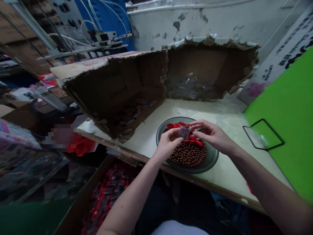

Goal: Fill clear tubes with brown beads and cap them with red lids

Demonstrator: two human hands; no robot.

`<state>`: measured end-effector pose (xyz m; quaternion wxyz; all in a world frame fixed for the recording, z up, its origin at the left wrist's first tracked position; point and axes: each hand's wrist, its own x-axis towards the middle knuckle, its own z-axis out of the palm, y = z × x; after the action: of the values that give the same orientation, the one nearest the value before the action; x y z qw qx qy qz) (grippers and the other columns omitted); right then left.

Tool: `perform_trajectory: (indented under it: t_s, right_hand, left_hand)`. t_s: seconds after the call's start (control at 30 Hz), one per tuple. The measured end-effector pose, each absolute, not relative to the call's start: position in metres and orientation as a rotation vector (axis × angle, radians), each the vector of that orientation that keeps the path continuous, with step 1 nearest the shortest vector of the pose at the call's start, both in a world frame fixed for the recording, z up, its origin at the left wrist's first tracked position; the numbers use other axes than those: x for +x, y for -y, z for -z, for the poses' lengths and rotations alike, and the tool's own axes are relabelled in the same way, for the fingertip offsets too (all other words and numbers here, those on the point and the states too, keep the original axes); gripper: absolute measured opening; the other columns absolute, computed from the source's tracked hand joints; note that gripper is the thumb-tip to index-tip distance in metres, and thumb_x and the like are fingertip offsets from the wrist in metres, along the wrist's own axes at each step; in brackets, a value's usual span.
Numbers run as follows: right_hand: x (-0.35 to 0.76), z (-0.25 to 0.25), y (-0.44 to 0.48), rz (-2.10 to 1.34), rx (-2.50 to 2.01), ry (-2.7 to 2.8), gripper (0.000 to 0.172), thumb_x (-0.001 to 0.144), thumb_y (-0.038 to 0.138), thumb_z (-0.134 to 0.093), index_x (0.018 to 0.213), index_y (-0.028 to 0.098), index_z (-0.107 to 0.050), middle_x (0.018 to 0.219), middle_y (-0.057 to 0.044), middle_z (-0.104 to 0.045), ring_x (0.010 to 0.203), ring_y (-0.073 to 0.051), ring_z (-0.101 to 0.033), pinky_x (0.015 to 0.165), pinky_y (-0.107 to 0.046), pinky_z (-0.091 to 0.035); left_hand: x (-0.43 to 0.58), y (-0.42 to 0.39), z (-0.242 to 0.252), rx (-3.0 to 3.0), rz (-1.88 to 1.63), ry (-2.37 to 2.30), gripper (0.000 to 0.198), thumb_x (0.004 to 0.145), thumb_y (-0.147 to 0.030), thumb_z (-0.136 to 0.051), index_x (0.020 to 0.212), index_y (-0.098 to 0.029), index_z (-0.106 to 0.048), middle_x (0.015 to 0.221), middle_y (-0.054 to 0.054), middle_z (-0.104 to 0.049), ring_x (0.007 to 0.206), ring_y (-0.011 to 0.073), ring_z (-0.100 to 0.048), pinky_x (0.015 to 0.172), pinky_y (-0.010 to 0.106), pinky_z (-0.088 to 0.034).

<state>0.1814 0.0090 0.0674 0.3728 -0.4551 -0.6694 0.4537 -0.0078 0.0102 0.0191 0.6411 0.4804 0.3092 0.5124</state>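
My left hand (168, 142) pinches a small clear square plastic box (184, 132) between thumb and fingers, above the bowl. At the right edge of this box is my right hand (209, 130), its thumb and fingers curved and a little apart; I cannot make out anything held in them. Beneath both hands a round grey-green bowl (212, 160) stands on the table. Strings of shiny brown beads (188, 155) fill much of it, with several red pieces (196, 142) on top, partly hidden by my hands.
Two cut-open cardboard bins (117, 81) stand behind the bowl; clear plastic boxes (192, 83) lie in the right one. Lower left, a carton holds many red packed items (110, 192). A green board (290, 120) rises at the right. The pale table (146, 133) has a wooden front edge.
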Motion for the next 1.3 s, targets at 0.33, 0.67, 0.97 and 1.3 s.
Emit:
perform_trajectory:
  t_s: [0.33, 0.67, 0.97, 1.3]
  right_hand:
    - [0.184, -0.078, -0.016, -1.106, -1.185, 1.948, 0.029, 0.076, 0.042, -0.067, 0.094, 0.02, -0.062, 0.081, -0.002, -0.068, 0.069, -0.015, -0.061, 0.063, -0.027, -0.049]
    - [0.201, -0.034, -0.028, -0.826, -1.55, 2.498, 0.017, 0.077, 0.033, -0.062, 0.09, 0.024, -0.068, 0.089, -0.001, -0.072, 0.084, -0.021, -0.065, 0.074, -0.03, -0.046]
    - [0.166, 0.005, -0.078, -0.579, -2.109, 1.964, 0.03, 0.08, 0.047, -0.056, 0.077, 0.019, -0.067, 0.073, -0.006, -0.07, 0.068, -0.02, -0.065, 0.061, -0.027, -0.044]
    - [0.162, 0.012, -0.094, -0.535, -2.042, 1.877, 0.029, 0.078, 0.048, -0.054, 0.075, 0.019, -0.058, 0.073, -0.006, -0.067, 0.068, -0.02, -0.062, 0.058, -0.028, -0.042]
  left_hand:
    - [-0.007, -0.006, -0.018, 1.101, -1.119, -0.683, 0.035, 0.065, -0.014, -0.07, 0.1, -0.016, -0.067, 0.092, 0.004, -0.071, 0.082, 0.015, -0.064, 0.087, 0.031, -0.048]
    - [-0.036, -0.02, 0.002, 0.989, -1.272, -0.774, 0.027, 0.069, -0.025, -0.072, 0.092, -0.015, -0.062, 0.085, 0.003, -0.067, 0.074, 0.0132, -0.064, 0.071, 0.026, -0.05]
    - [-0.038, -0.029, 0.001, 0.855, -1.408, -0.728, 0.027, 0.072, -0.03, -0.072, 0.09, -0.014, -0.058, 0.085, 0.005, -0.071, 0.078, 0.0171, -0.068, 0.07, 0.027, -0.052]
    - [-0.032, -0.017, -0.009, 0.636, -1.27, -0.569, 0.04, 0.066, -0.013, -0.068, 0.105, -0.011, -0.059, 0.098, 0.011, -0.07, 0.089, 0.0236, -0.068, 0.08, 0.032, -0.05]
